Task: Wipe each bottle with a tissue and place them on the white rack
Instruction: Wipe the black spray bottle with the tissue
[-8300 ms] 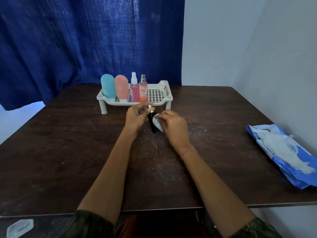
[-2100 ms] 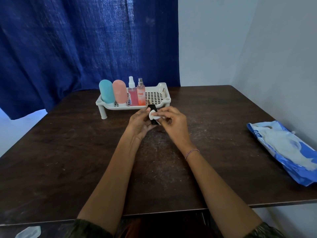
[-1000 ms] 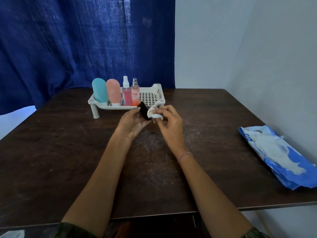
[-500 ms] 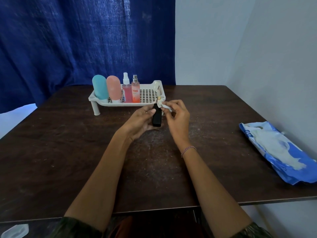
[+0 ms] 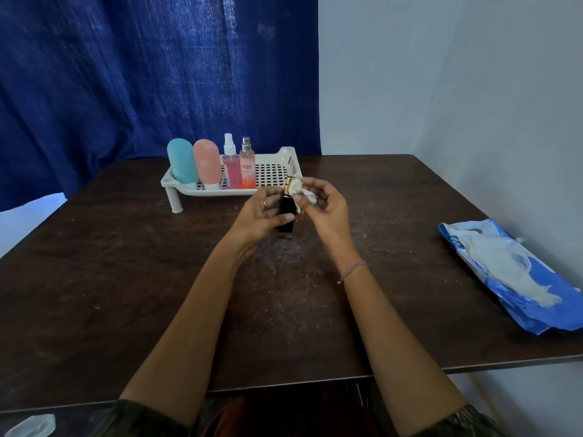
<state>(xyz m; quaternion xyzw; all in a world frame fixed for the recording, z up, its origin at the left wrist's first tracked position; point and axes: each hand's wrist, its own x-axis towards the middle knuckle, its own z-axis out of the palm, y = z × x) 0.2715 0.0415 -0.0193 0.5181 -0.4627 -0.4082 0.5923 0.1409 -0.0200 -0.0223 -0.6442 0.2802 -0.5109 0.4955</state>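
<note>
My left hand [image 5: 257, 216] grips a small black bottle [image 5: 286, 212] with a gold top, held upright just above the table. My right hand [image 5: 325, 209] pinches a crumpled white tissue [image 5: 301, 191] against the bottle's gold top. Behind the hands stands the white rack [image 5: 274, 175] on short legs. On its left part stand a teal bottle [image 5: 180, 160], a pink bottle [image 5: 207, 164] and two slim pink spray bottles [image 5: 232, 167] [image 5: 247, 168].
A blue and white tissue pack [image 5: 511, 272] lies at the table's right edge near the wall. The dark wooden table [image 5: 126, 279] is dusty. A blue curtain hangs behind the rack. The rack's right half holds nothing.
The black bottle went from tilted to upright in my left hand. The tissue in my right hand moved up from the bottle's body to its gold top.
</note>
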